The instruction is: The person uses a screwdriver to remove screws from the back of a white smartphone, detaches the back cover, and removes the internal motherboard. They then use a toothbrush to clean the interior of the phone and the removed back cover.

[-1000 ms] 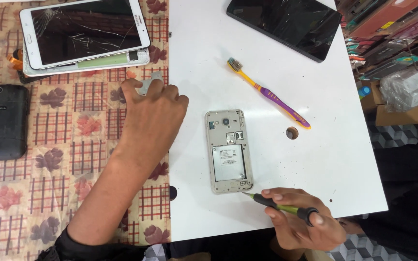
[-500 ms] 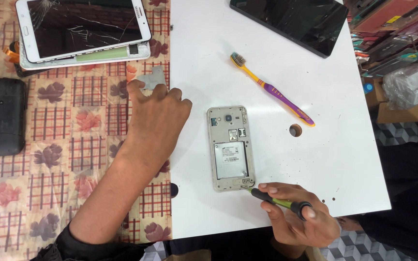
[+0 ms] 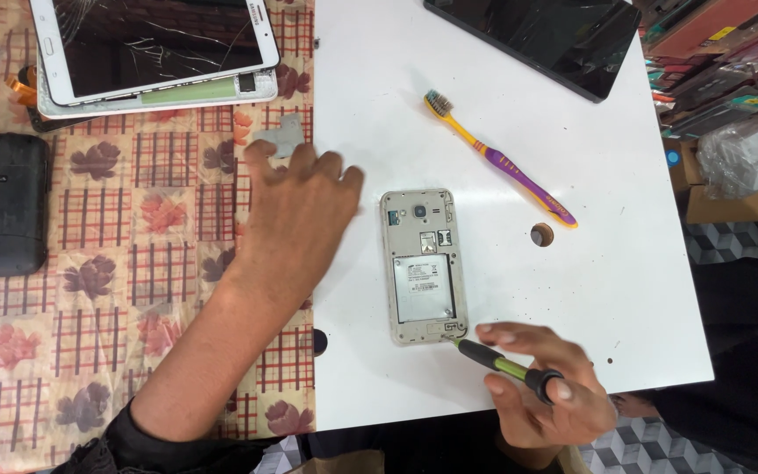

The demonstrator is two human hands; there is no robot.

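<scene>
Head view, ordered from the wearer outward. At 5 o'clock, nearest the wearer, the right hand (image 3: 541, 391) has its fingers (image 3: 511, 335) closed around a screwdriver (image 3: 506, 367) with a black-and-green handle; the tip points toward 10 o'clock and meets the lower right corner of an opened phone (image 3: 423, 265). The phone lies back-up, cover off, just right of centre on the white tabletop (image 3: 625, 290), long axis running 12 to 6 o'clock, camera end toward 12. At 9 o'clock of the phone, just beside it and not touching, the left hand (image 3: 296, 219) rests palm-down with fingers (image 3: 344, 180) loosely spread and gripping nothing; it straddles the edge between the white tabletop and a checked floral cloth (image 3: 89, 351). Beyond its fingertips, toward 12 o'clock, a small grey metal plate (image 3: 289, 133) lies on the cloth, near the index finger; contact cannot be determined. At 3 o'clock of the phone, a round hole (image 3: 541, 234) shows in the tabletop. A toothbrush (image 3: 502, 162) with yellow-and-purple handle lies diagonally at 1 o'clock, bristles toward 11. At far 9 o'clock, a black device (image 3: 0, 204) sits on the cloth. At 11 o'clock, a white tablet with cracked screen (image 3: 155, 44) rests on stacked parts. At 1 o'clock, a dark tablet (image 3: 537, 35) lies at the far tabletop edge.
</scene>
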